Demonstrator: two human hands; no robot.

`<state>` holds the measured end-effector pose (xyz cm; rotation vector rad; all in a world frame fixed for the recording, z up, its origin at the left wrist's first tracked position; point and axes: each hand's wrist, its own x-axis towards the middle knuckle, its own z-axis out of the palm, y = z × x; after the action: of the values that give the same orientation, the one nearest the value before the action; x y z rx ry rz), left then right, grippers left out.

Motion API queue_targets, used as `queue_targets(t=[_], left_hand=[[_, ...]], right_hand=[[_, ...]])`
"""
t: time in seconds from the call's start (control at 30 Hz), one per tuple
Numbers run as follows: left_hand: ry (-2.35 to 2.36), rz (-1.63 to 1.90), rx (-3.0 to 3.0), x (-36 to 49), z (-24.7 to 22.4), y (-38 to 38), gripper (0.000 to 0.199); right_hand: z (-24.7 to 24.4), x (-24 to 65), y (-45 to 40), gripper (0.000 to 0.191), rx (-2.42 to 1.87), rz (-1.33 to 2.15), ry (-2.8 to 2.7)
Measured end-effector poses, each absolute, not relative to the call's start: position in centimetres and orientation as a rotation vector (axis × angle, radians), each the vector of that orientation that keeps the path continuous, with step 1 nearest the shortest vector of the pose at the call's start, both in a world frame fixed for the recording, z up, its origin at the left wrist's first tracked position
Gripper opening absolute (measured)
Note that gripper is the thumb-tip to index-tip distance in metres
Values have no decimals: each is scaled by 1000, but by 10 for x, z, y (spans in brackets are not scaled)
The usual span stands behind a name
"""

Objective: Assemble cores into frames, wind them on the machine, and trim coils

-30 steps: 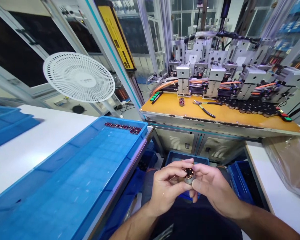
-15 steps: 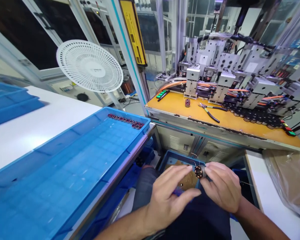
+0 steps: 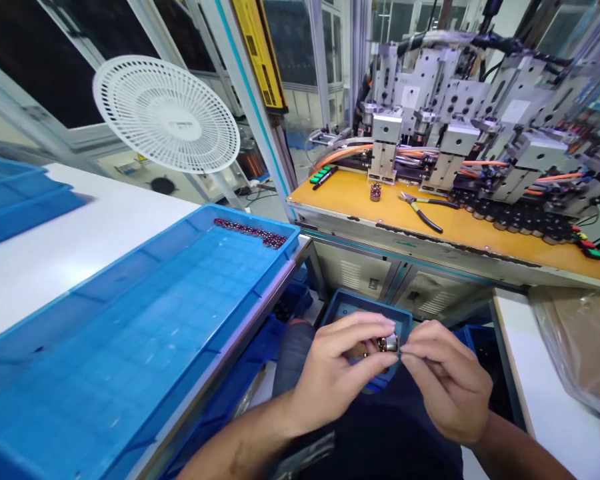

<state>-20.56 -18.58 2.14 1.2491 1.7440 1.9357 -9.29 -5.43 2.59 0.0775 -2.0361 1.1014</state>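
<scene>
Between the thumb and fingers of my left hand (image 3: 347, 363) is a small metal motor stator (image 3: 389, 343) with copper windings, held above my lap. My right hand (image 3: 447, 377) is beside it on the right, thumb and forefinger pinched together at the stator's right edge; whatever is in that pinch is too small to make out. Below the hands, a blue bin (image 3: 403, 319) stands on the floor, partly hidden by them.
At the left lies a long blue tray (image 3: 130, 333) with a row of small wound parts (image 3: 250, 231) at its far end. Cutting pliers (image 3: 423, 212), a single part (image 3: 375, 192) and several dark parts (image 3: 520, 217) lie on the orange machine bench (image 3: 345, 200). A fan (image 3: 173, 120) stands behind.
The stator has passed from my right hand into my left, and its end has turned. My right fingertips have closed in a pinch beside it. The view has tilted slightly down.
</scene>
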Motion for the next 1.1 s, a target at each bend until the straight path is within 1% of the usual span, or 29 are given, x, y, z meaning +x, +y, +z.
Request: queue_targets(t=[0.1, 0.17, 0.23, 0.3, 0.33, 0.4, 0.47, 0.53, 0.57, 0.6, 0.63, 0.7, 0.8, 0.83, 0.87, 0.9, 0.93, 0.97, 1.0, 1.03, 1.1], left_hand=[[1563, 1958, 1033, -207, 19, -187, 20], [1543, 1962, 1037, -209, 18, -189, 20], [1616, 1959, 1143, -213, 19, -191, 20], [1758, 1900, 1321, -216, 21, -193, 20], [1828, 1852, 1419, -217, 23, -193, 21], [1919, 1739, 1591, -218, 26, -194, 23], [1940, 1659, 1702, -217, 29, -194, 25], [1939, 1635, 1736, -216, 30, -195, 26], [1941, 1641, 1732, -216, 30, -196, 26], [1939, 1659, 1719, -216, 29, -197, 26], [1933, 1685, 1700, -216, 29, -198, 26], [1899, 1748, 1660, -216, 27, -201, 26], [1814, 1821, 1631, -218, 24, -204, 23], [1788, 1838, 1627, -219, 23, -205, 22], [1771, 1854, 1620, -219, 21, -205, 22], [1760, 1873, 1608, -220, 20, -205, 22], [1754, 1893, 1591, -220, 19, -206, 24], [1751, 1914, 1571, -221, 18, -206, 26], [1750, 1931, 1553, -221, 17, -206, 27], [1749, 1945, 1536, -222, 16, -206, 29], [1748, 1962, 1506, -222, 16, -208, 30]], right_hand=[[20, -91, -51, 11, -31, 1219, -2027], [17, -86, -43, 11, -89, 1309, -2059], [20, -78, -30, 12, -151, 1296, -2096], [32, -72, -17, 8, -141, 1033, -2163], [40, -70, -12, 13, -48, 802, -2213], [58, -72, -7, 21, 276, 309, -2301], [73, -81, -9, 20, 616, -55, -2338], [79, -92, -13, 32, 777, -218, -2386], [80, -97, -15, 36, 763, -219, -2439], [79, -100, -18, 39, 722, -170, -2511], [77, -102, -21, 39, 646, -35, -2605], [74, -101, -26, 38, 413, 476, -2796], [77, -102, -25, 37, 169, 1434, -2906], [80, -106, -21, 39, 151, 1636, -2910], [83, -113, -13, 40, 140, 1684, -2914], [87, -122, -2, 39, 93, 1534, -2934], [90, -135, 13, 37, 7, 1260, -2936], [92, -151, 30, 31, -117, 872, -2859], [93, -167, 49, 31, -284, 424, -2741], [93, -185, 68, 36, -386, 271, -2673], [89, -216, 105, 52, -446, 145, -2669]])
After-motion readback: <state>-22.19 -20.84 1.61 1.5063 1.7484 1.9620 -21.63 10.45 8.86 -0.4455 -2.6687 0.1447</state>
